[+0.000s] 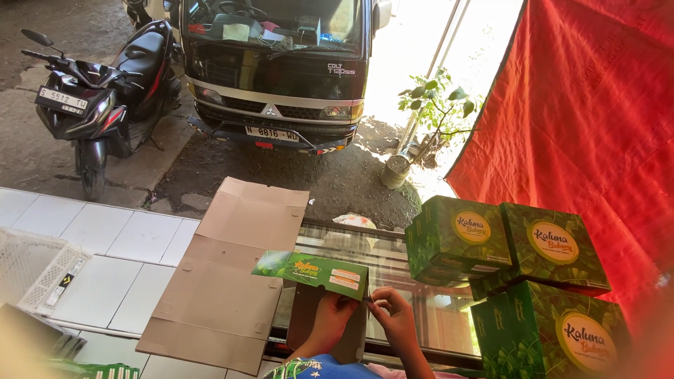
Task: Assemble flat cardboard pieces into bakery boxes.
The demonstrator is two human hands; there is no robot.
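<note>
I hold an unfolded cardboard box blank [232,281], brown on the inside, with a green printed flap [312,270] bent toward me. My left hand [332,314] grips a brown panel of it just under the green flap. Close beside it, my right hand [393,314] pinches the same panel's edge with its fingertips. The blank hangs over the glass top of a display counter [393,260].
Three folded green boxes with round yellow labels [456,238] [551,249] [547,330] are stacked on the counter at the right, against a red cloth [597,119]. A white plastic crate [35,274] sits on the tiled floor at left. Outside stand a motorbike [105,98], a small truck [277,70] and a potted plant [421,133].
</note>
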